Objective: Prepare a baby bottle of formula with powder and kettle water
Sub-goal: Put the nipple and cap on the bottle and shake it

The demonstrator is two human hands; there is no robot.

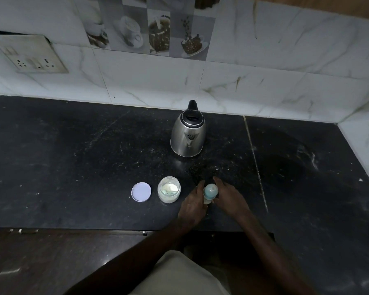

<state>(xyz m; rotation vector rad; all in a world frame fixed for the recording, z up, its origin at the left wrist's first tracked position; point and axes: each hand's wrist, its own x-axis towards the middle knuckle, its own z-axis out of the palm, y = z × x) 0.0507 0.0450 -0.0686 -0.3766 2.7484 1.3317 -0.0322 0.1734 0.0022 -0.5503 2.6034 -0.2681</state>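
The left hand (193, 202) and right hand (230, 196) are grasping a teal-topped baby bottle (210, 190) between them. The open powder jar (169, 189) is sitting beside the left hand; a jerk could topple it.

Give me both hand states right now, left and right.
Left hand: closed, holding the baby bottle.
Right hand: against the baby bottle's other side; whether it grips cannot be told.

We note a glossy steel kettle (188, 135) on a matt black stone counter (73, 156); before the kettle, a smooth teal plastic bottle (210, 191).
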